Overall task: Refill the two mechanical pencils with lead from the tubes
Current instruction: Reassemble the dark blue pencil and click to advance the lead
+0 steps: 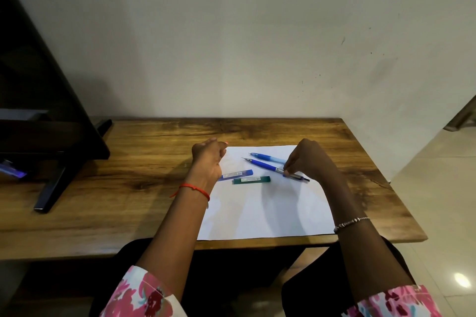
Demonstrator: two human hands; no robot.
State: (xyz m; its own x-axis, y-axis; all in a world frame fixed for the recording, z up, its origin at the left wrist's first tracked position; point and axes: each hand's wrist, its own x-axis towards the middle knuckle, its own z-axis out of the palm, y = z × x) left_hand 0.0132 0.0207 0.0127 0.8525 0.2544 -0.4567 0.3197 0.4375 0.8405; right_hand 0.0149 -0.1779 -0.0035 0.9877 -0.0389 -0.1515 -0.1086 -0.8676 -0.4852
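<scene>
Two mechanical pencils lie side by side on a white sheet of paper (265, 211), tips pointing far left. The dark blue pencil (265, 165) is the nearer one, and my right hand (307, 159) pinches its rear half. The lighter blue pencil (268, 157) rests just behind it. A blue lead tube (238, 174) and a green lead tube (251, 180) lie nearer the sheet's left side. My left hand (207, 158) hovers loosely curled over the sheet's left edge, partly covering the blue tube, with nothing seen in it.
The wooden table (128, 188) stands against a pale wall. A dark stand with angled legs (59, 157) occupies the left end. The table's front edge runs just past the paper, and tiled floor shows to the right.
</scene>
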